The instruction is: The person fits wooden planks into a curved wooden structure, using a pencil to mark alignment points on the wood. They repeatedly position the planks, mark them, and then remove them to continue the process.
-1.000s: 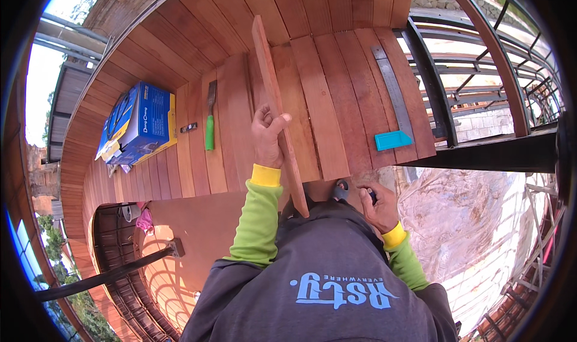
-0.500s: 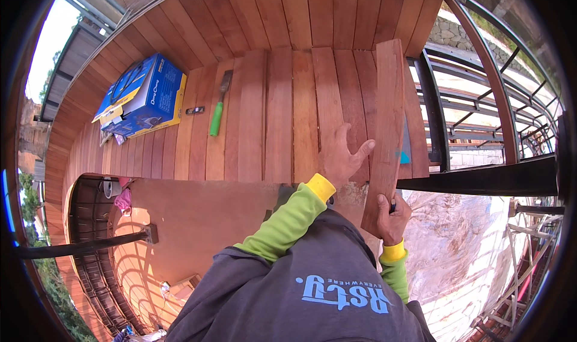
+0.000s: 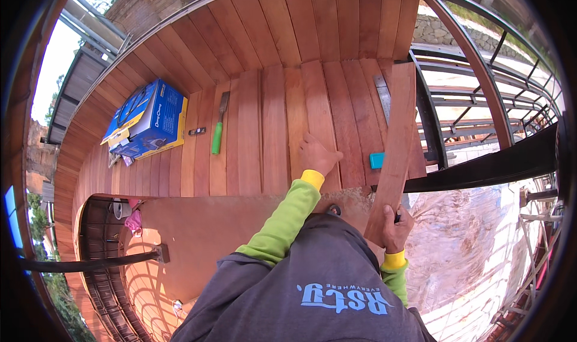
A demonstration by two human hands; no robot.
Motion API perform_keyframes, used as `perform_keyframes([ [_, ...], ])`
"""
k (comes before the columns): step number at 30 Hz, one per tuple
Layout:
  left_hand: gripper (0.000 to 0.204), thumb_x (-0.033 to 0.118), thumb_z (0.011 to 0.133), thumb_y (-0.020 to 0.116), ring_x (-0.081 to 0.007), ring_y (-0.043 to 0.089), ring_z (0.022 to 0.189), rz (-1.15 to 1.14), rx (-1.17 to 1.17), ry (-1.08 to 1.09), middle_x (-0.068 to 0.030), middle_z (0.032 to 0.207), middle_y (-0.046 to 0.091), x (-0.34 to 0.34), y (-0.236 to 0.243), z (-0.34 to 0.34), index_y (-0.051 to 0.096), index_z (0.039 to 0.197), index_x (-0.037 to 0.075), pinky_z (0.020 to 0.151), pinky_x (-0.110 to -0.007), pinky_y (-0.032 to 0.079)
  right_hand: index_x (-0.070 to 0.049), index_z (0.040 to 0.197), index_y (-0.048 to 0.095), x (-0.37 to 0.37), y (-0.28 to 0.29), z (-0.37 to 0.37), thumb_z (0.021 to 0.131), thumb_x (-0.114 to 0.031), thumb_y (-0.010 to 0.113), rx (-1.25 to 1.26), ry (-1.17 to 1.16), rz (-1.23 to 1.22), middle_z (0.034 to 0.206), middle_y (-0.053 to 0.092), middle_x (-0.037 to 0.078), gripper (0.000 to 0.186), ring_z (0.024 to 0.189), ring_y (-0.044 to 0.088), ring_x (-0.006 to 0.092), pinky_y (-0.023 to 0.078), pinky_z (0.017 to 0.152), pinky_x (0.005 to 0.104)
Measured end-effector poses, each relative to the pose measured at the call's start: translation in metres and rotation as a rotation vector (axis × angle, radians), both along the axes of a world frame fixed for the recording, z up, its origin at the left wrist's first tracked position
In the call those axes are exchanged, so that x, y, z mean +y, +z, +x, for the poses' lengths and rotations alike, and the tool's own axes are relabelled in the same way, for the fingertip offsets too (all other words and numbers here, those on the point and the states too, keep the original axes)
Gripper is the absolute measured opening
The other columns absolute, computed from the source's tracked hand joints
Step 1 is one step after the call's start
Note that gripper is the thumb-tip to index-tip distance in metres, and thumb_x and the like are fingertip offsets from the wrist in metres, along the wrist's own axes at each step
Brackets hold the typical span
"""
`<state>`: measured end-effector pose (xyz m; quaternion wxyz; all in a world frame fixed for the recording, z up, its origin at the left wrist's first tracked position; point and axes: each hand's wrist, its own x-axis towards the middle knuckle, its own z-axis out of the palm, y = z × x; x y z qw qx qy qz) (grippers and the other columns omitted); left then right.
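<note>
My right hand (image 3: pixel 396 229) is closed around the near end of a loose wooden plank (image 3: pixel 398 137). A small dark thing, too hidden to name, shows at its fingers. The plank slants away from me over the right end of the slatted wooden bench (image 3: pixel 279 125). My left hand (image 3: pixel 320 155) rests on the bench slats, thumb held apart, with nothing visible in it. Partly under the plank lies a try square with a metal blade (image 3: pixel 382 95) and a teal handle (image 3: pixel 377 160). A green-handled chisel (image 3: pixel 217 139) lies farther left.
A blue and yellow cardboard box (image 3: pixel 150 116) stands on the bench at the left, with a small dark object (image 3: pixel 196 131) beside it. Black metal framing (image 3: pixel 427 113) borders the bench's right end. A pink cloth (image 3: pixel 134 222) hangs below the bench at the left.
My left hand has left the plank's side and moved left onto the slats. The plank has shifted slightly right against the bench, uncovering more of the try square. My right hand keeps its hold.
</note>
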<state>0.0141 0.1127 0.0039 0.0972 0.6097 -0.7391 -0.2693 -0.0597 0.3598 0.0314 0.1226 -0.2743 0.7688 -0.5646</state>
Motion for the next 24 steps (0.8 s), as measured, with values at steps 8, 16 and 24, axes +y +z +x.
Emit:
perform_keyframes([
  [8,0.07,0.016,0.057,0.077,-0.0322,0.064,0.09,0.459,0.489,-0.037,-0.0214,0.097,0.064,-0.004,0.028,0.037,0.047,0.115,-0.008,0.079,-0.038,0.051,0.0,0.068,0.049,0.002,0.003,-0.013,0.086,-0.016,0.065,0.068,0.024,0.005,0.056,0.037,0.004,0.029,0.053,0.031,0.0105,0.029,0.046,0.0289],
  [16,0.073,0.026,0.056,0.077,-0.0402,0.062,0.089,-0.131,-0.12,-0.362,-0.0214,0.099,0.063,-0.014,0.099,0.133,0.048,0.118,-0.001,0.08,-0.041,0.051,-0.001,0.068,0.049,0.006,0.019,-0.014,0.085,-0.016,0.065,0.065,0.016,0.023,0.056,0.037,0.006,0.028,0.052,0.033,0.0109,0.03,0.046,0.0288],
  [24,0.067,0.007,0.051,0.07,-0.0347,0.038,0.129,-0.602,-0.349,-1.042,-0.0127,0.113,0.053,-0.122,0.188,0.182,0.051,0.115,0.005,0.114,-0.05,0.02,0.0,0.069,0.051,-0.005,0.037,0.006,0.086,-0.019,0.065,0.081,0.014,0.017,0.057,0.042,0.006,0.029,0.052,0.036,0.0101,0.031,0.046,0.0285],
])
